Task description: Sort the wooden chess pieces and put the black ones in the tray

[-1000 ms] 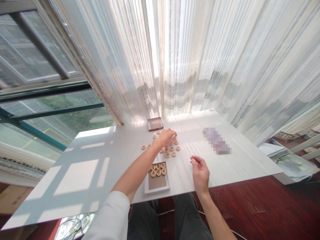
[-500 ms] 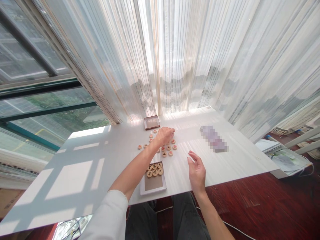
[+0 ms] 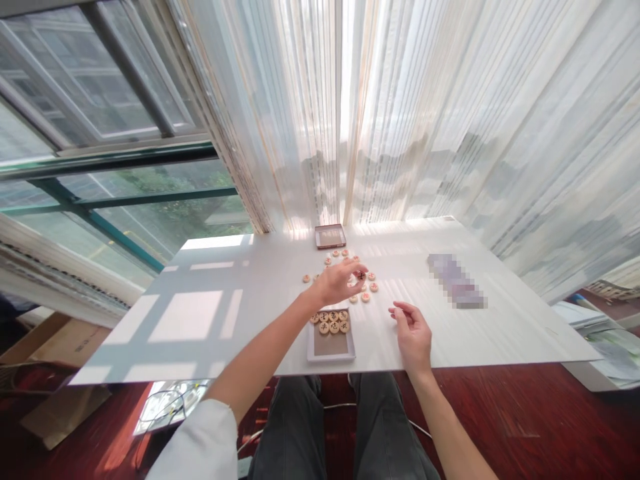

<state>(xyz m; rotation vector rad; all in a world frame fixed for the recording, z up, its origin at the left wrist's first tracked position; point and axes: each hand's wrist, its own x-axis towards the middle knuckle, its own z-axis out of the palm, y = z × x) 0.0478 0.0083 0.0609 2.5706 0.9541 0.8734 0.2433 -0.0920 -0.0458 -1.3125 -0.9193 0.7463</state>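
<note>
My left hand (image 3: 342, 283) reaches over the middle of the white table, its fingertips closed on a round wooden game piece (image 3: 361, 275) with a dark character. Below and around it lie several loose round pieces (image 3: 366, 297), many with red characters. Nearer to me is a shallow white box (image 3: 331, 356), with two rows of dark-lettered pieces (image 3: 334, 327) at its far end and a bare brown bottom at its near end. My right hand (image 3: 414, 333) rests over the table to the right of the box, fingers loosely curled and apart, with nothing visible in it.
A second shallow box part (image 3: 330, 236) with a dark red rim lies at the table's far edge. A blurred purple item (image 3: 457, 281) is on the right of the white table (image 3: 500, 340). Curtains (image 3: 400, 133) hang behind.
My left hand has drawn back toward me from the far pieces, and a dark-lettered piece now shows between its fingertips. The view has turned a little to the left.
</note>
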